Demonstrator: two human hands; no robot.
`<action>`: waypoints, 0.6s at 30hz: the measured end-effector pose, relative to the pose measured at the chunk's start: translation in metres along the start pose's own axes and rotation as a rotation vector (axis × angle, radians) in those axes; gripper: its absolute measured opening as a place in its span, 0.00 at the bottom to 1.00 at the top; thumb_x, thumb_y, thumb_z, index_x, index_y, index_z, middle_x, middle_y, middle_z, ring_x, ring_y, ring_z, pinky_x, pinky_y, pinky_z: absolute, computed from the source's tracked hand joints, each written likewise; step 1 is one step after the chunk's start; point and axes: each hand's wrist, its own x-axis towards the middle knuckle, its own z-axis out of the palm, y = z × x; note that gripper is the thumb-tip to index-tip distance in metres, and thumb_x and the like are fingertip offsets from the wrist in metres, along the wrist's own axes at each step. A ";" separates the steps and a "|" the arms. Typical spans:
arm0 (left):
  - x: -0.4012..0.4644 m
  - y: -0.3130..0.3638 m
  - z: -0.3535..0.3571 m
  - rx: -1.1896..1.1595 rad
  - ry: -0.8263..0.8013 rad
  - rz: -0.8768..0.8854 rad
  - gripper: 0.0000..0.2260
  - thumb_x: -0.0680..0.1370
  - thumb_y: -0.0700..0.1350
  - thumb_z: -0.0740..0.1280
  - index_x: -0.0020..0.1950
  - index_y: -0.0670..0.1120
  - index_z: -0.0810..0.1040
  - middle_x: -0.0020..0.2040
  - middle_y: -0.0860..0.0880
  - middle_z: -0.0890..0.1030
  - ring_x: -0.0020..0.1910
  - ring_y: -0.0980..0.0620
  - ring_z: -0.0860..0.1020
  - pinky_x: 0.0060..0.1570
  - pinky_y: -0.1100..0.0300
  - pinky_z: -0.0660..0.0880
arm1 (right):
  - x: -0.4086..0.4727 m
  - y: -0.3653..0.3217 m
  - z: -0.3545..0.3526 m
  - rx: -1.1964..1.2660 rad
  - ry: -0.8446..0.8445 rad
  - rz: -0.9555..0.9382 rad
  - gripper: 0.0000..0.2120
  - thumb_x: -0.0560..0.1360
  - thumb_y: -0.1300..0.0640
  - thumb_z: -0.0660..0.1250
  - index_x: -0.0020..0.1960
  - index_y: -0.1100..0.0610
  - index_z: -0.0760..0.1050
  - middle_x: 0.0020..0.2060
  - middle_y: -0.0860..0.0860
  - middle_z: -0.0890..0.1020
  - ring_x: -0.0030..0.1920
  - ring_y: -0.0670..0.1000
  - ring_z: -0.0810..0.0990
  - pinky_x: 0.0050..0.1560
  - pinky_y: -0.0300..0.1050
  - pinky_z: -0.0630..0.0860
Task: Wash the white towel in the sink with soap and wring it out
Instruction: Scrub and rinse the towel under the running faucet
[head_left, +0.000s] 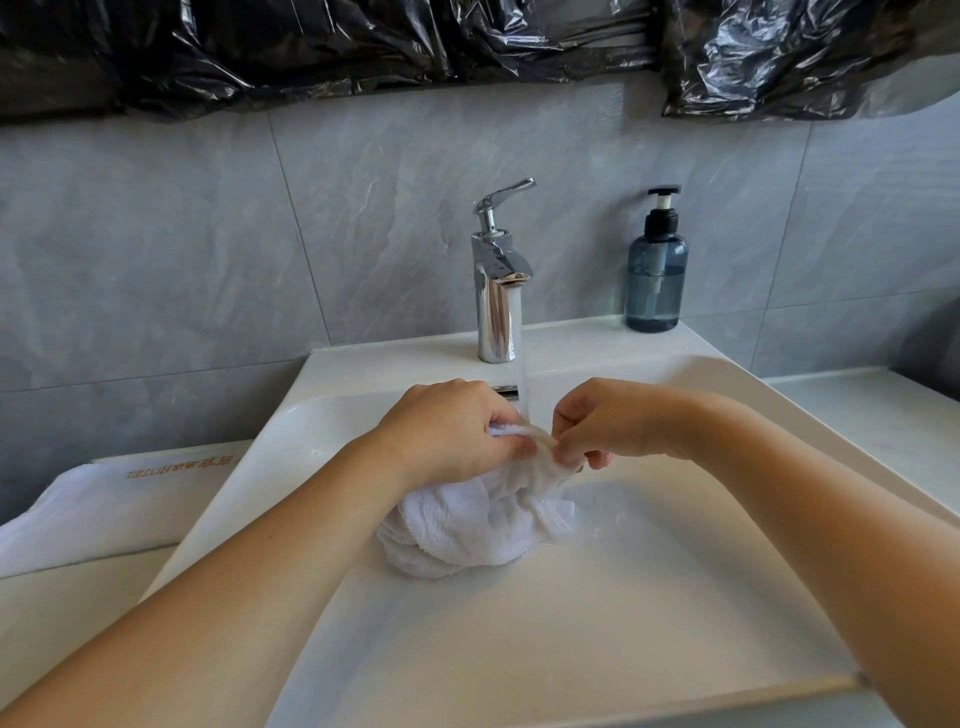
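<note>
Grey tiles back our sink (649, 597), tap (498, 291) running. Our left hand (447, 431) and right hand (608, 423) each pinch the white towel (467, 525), bunched in the basin, holding its top under the stream to soak.

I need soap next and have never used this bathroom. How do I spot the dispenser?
Find the chrome tap at the back of the white sink. Right of it, on the ledge, stands a translucent blue-grey bottle with a black pump, the only bottle there.
</note>
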 end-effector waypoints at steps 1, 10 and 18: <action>0.000 0.000 0.000 0.000 -0.002 -0.001 0.13 0.76 0.67 0.64 0.50 0.64 0.83 0.43 0.60 0.83 0.45 0.58 0.79 0.50 0.56 0.78 | 0.000 0.000 0.000 -0.002 -0.005 0.000 0.03 0.68 0.56 0.69 0.37 0.55 0.78 0.32 0.49 0.79 0.37 0.48 0.77 0.47 0.43 0.73; -0.002 0.002 -0.002 -0.010 -0.024 0.001 0.12 0.76 0.66 0.64 0.50 0.63 0.83 0.43 0.60 0.83 0.45 0.58 0.79 0.48 0.56 0.79 | -0.001 -0.001 0.000 -0.015 -0.016 0.006 0.04 0.68 0.57 0.68 0.34 0.53 0.76 0.31 0.49 0.79 0.36 0.48 0.76 0.43 0.42 0.71; 0.001 -0.011 -0.010 -0.294 0.039 -0.068 0.16 0.78 0.55 0.67 0.36 0.44 0.73 0.29 0.53 0.69 0.31 0.51 0.67 0.35 0.56 0.64 | 0.006 -0.002 -0.006 0.340 0.286 -0.155 0.05 0.78 0.60 0.66 0.44 0.57 0.77 0.40 0.55 0.82 0.45 0.58 0.83 0.56 0.55 0.80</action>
